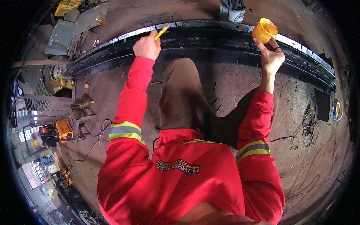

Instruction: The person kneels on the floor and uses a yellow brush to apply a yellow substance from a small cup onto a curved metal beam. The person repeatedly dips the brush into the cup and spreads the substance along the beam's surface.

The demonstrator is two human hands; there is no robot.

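Observation:
My left hand (145,48) is closed around a slim yellow stick-like tool (161,32), held slanted above a long dark steel beam (210,42). Whether the tool is a brush or a marker I cannot tell. My right hand (272,58) grips a yellow-orange cup (264,31) from below, fingers round its base. The cup's mouth tips toward the right, above the beam's far edge. Across the front of my knees runs the beam, with a pale strip along its far side.
A white bucket (232,14) of dark rods stands beyond the beam. An orange machine (64,129) sits at the left near another person (45,135). Cables (309,131) coil on the brown floor at the right. A metal stand (83,114) is at the left.

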